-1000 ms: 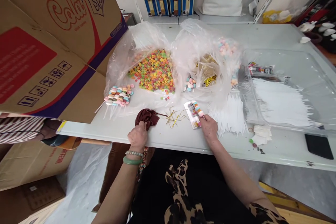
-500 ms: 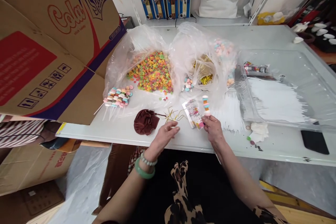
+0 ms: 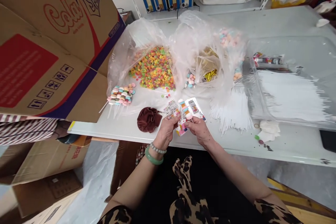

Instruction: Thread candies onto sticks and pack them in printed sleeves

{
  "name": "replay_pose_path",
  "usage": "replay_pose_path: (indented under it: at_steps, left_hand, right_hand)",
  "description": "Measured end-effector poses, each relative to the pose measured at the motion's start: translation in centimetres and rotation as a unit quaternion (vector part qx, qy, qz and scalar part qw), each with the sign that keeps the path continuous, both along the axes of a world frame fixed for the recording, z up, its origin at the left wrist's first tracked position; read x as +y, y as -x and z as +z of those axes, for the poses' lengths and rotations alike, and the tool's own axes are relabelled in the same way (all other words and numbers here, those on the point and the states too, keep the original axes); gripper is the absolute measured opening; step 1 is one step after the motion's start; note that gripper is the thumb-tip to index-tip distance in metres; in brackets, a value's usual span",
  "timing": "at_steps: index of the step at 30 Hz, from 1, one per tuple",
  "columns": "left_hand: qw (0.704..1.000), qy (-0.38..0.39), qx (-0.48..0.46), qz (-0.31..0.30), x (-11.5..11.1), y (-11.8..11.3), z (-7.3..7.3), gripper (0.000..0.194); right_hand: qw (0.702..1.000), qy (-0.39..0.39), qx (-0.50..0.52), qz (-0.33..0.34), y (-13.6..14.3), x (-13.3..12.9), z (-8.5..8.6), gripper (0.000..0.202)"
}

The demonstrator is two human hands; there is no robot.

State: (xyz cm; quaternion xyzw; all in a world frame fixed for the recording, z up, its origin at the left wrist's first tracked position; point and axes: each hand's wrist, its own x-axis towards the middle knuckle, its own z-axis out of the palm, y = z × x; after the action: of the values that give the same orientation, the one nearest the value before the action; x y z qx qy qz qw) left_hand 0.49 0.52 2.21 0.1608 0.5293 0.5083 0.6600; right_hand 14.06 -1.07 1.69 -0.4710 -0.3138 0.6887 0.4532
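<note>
My left hand [image 3: 167, 130] is closed on a printed clear wrapper [image 3: 172, 109]. Its fingers sit close to my right hand [image 3: 198, 129], which pinches the lower end of a short candy skewer [image 3: 184, 107] with pink, blue and orange pieces. The skewer stands in front of the wrapper. A stack of printed wrappers [image 3: 195, 107] lies on the table just behind my right hand. Left of my hands is a dark brown cloth bundle [image 3: 149, 119]. Finished-looking candy skewers [image 3: 121, 95] lie farther left.
Plastic bags hold ring candies [image 3: 157, 68], gold ties [image 3: 210, 75] and pastel candies [image 3: 231, 38]. White sticks [image 3: 233, 112] lie at right, beside a clear tray [image 3: 265, 112] with more sticks. A large cardboard box [image 3: 86, 56] stands at left; crumpled tissue [image 3: 269, 130] lies near the front edge.
My left hand has taken hold of a wrapper. My right hand has moved left with the skewer, bringing both hands together. The view has shifted slightly.
</note>
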Motion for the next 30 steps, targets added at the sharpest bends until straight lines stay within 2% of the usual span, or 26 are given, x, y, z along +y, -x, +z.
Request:
replay_pose_path:
  at_steps: [3, 5, 8, 10, 12, 14, 15, 16, 18, 20, 21, 24, 26, 30]
  left_hand:
    - [1.000, -0.017, -0.010, 0.005, 0.2, 0.0, 0.2, 0.043]
    - [1.000, -0.006, -0.026, 0.000, 0.5, 0.4, 0.3, 0.035]
    - [0.997, 0.051, -0.058, -0.021, 0.9, 1.8, 0.2, 0.018]
    - [0.991, 0.094, -0.078, -0.046, 1.1, 3.0, 0.1, 0.013]
    - [0.987, 0.120, -0.085, -0.066, 1.0, 3.8, -0.1, 0.013]
    - [0.988, 0.123, -0.070, -0.057, 0.8, 4.1, -0.4, 0.014]
    - [0.990, 0.120, -0.055, -0.046, 0.7, 4.1, -0.5, 0.015]
    - [0.992, 0.113, -0.041, -0.034, 0.6, 3.9, -0.6, 0.017]
    - [0.996, 0.085, -0.023, -0.009, 0.5, 3.4, -0.8, 0.021]
    - [0.998, 0.051, -0.021, 0.008, 0.4, 2.7, -0.9, 0.025]
    - [0.999, 0.036, -0.025, 0.013, 0.3, 2.3, -0.8, 0.027]
    - [0.999, 0.002, -0.045, 0.015, -0.1, 1.4, -0.2, 0.029]
    - [0.998, -0.010, -0.064, 0.003, -0.5, 1.3, 0.3, 0.031]
    - [0.998, -0.021, -0.061, -0.017, -1.1, 1.8, 0.9, 0.035]
  right_hand:
    - [0.999, 0.004, 0.015, -0.039, 0.9, 0.3, -0.6, 0.030]
    - [0.997, 0.004, -0.012, -0.076, 0.6, 1.0, -1.3, 0.025]
    - [0.983, 0.037, -0.150, -0.096, -1.9, 2.6, -2.4, 0.018]
    - [0.947, 0.060, -0.306, -0.083, -4.2, 3.5, -2.7, 0.014]
    - [0.892, 0.060, -0.443, -0.071, -6.3, 4.1, -2.6, 0.014]
    - [0.859, 0.049, -0.502, -0.093, -7.3, 4.0, -2.2, 0.022]
    - [0.857, 0.038, -0.500, -0.117, -7.4, 3.7, -1.9, 0.026]
    - [0.867, 0.022, -0.477, -0.142, -7.1, 3.2, -1.5, 0.027]
    - [0.912, -0.005, -0.370, -0.176, -5.7, 2.1, -0.8, 0.028]
    - [0.968, 0.007, -0.200, -0.149, -3.3, 1.0, -0.1, 0.032]
    - [0.987, 0.033, -0.122, -0.100, -2.1, 0.7, 0.2, 0.035]
    - [0.999, 0.045, -0.016, -0.018, 1.0, 0.2, 0.6, 0.038]
    - [0.999, 0.049, 0.012, -0.018, 2.0, 0.2, 0.5, 0.036]
    - [0.994, 0.084, 0.062, -0.005, 2.3, 0.4, -0.1, 0.040]
